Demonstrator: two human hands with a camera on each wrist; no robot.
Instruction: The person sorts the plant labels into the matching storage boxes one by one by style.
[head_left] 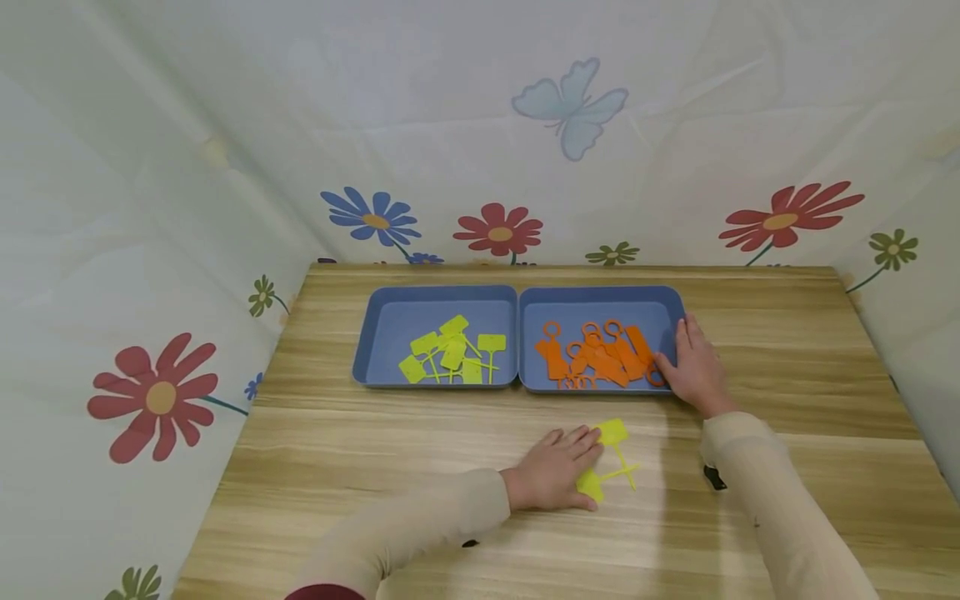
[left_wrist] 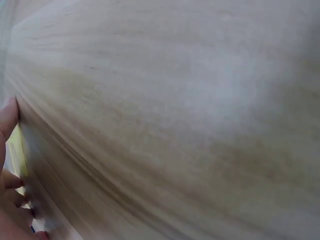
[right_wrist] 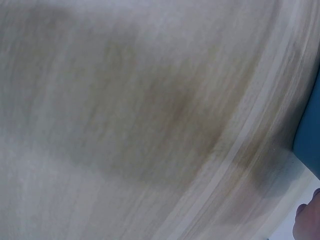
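Note:
My left hand [head_left: 553,472] lies on the table over two yellow plant labels [head_left: 612,432], its fingers extended and partly covering them. The labels' thin stems cross to the right of the hand. In the left wrist view, fingertips [left_wrist: 9,120] show at the left edge with a strip of yellow behind them. At the right end of the right blue tray [head_left: 600,297], my right hand [head_left: 697,367] holds the side wall, thumb over the rim and fingers along the outside. Orange tags with ring ends [head_left: 603,358] lie in that tray, close to the thumb.
A second blue tray [head_left: 442,293] stands against the first on the left, with several yellow plant labels [head_left: 453,346] in it. Both trays sit toward the back of the wooden table [head_left: 315,450]. A flower-printed curtain [head_left: 420,108] hangs behind the table.

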